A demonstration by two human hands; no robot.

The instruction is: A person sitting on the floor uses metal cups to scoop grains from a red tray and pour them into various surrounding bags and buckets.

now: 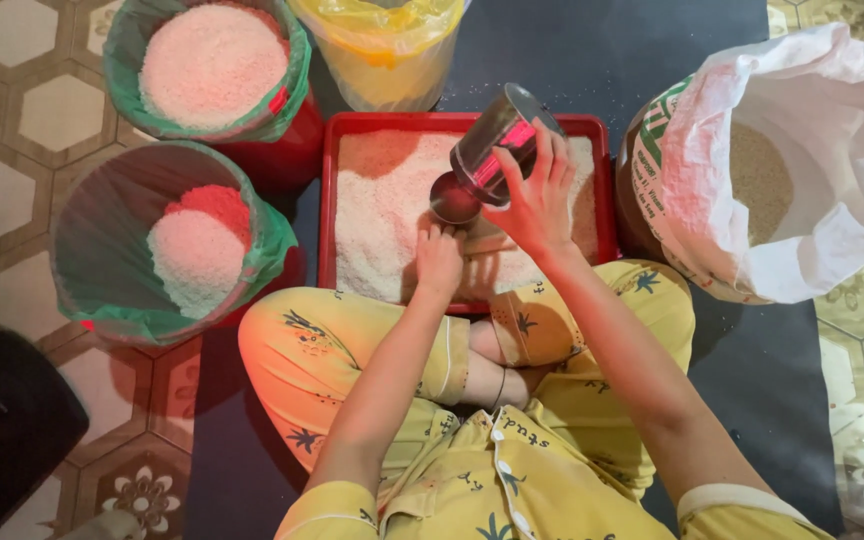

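Note:
My right hand (pixel 540 196) grips a shiny metal cup (pixel 487 152), tilted on its side above a red tray (pixel 330 200) spread with white rice. My left hand (pixel 439 262) rests fingers-down on the rice at the tray's near edge, just below the cup's base. I sit cross-legged in yellow patterned clothes, knees right against the tray.
Two buckets lined with green bags (pixel 82 240) (pixel 132 40) hold white rice at the left. A yellow-lined container (pixel 382 60) stands behind the tray. A large white sack (pixel 812 150) of grain stands open at the right. A black object (pixel 2 420) lies at lower left on patterned tiles.

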